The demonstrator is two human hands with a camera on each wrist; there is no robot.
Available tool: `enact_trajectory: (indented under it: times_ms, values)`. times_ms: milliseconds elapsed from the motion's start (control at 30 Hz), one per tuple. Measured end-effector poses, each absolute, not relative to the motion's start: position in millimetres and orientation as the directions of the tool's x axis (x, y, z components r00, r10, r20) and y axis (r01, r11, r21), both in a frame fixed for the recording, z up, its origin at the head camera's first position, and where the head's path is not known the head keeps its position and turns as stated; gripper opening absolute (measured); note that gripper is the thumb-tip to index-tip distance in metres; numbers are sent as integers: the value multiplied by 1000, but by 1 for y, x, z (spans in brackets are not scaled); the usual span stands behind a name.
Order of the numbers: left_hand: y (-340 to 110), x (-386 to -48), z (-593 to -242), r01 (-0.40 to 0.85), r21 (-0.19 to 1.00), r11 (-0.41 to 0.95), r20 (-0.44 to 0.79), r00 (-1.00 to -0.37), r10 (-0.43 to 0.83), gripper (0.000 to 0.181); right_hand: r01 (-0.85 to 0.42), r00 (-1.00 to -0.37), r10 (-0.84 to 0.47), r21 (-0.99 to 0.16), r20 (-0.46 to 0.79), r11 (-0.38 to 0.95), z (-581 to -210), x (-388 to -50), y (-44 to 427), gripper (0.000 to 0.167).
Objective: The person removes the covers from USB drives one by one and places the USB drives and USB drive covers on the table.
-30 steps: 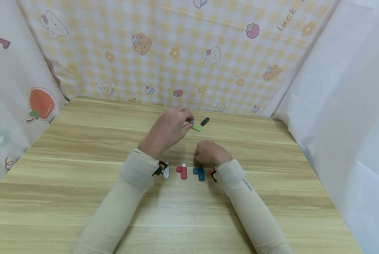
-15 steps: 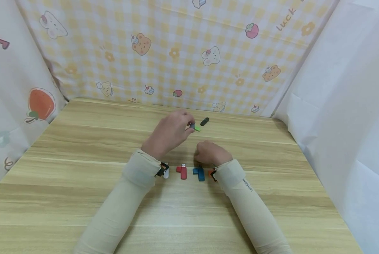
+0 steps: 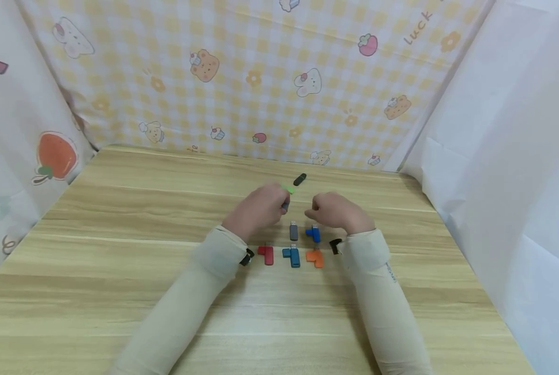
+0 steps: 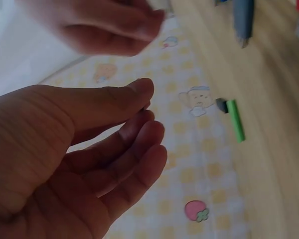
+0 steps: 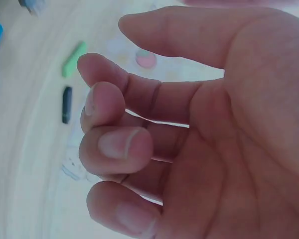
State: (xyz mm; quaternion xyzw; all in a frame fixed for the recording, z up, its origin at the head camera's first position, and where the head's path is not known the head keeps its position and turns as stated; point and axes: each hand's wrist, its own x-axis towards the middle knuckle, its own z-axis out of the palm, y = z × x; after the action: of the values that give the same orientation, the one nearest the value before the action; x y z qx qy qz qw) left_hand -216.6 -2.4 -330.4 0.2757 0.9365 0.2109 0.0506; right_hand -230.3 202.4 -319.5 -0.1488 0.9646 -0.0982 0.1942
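In the head view my left hand [image 3: 260, 205] pinches a small grey-blue USB stick [image 3: 285, 207] between thumb and fingers, above the table. Most of the stick is hidden; the left wrist view shows only a dark sliver at the fingertips. Beside it my right hand [image 3: 339, 211] hovers with loosely curled fingers, thumb apart from them, holding nothing. Under the hands lie a grey USB stick [image 3: 294, 232] and a bright blue one [image 3: 315, 234]. Nearer are a red USB stick [image 3: 269, 255], a teal-blue one [image 3: 295, 257] and an orange one [image 3: 319, 259].
Past the left hand lie a light green stick [image 3: 289, 189] and a black USB stick [image 3: 300, 179]. A patterned curtain [image 3: 241, 104] hangs at the back of the wooden table [image 3: 120, 291], with white cloth on both sides.
My left hand has come nearer and slightly right with the grey-blue stick, away from the green one. My right hand has moved right and farther out, uncovering the grey, bright blue and orange sticks.
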Motion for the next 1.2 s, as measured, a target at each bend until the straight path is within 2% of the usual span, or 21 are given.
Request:
enact_trajectory:
  times_ms: [100, 300, 767, 1200]
  values:
    - [2, -218, -341, 473, 449, 758, -33, -839, 543, 8, -255, -889, -327, -247, -320, 935, -313, -230, 208, 29]
    - [5, -220, -358, 408, 467, 785, -135, -844, 519, 18, -275, -883, -355, -275, -306, 921, -308, -229, 211, 31]
    - [18, -225, -373, 410, 408, 816, -189, -836, 515, 14, -260, -883, -340, -266, -323, 928, -307, -227, 212, 28]
    - [26, -224, -376, 408, 414, 814, -196, -833, 517, 12, -261, -882, -343, -272, -324, 926, -308, -227, 218, 28]
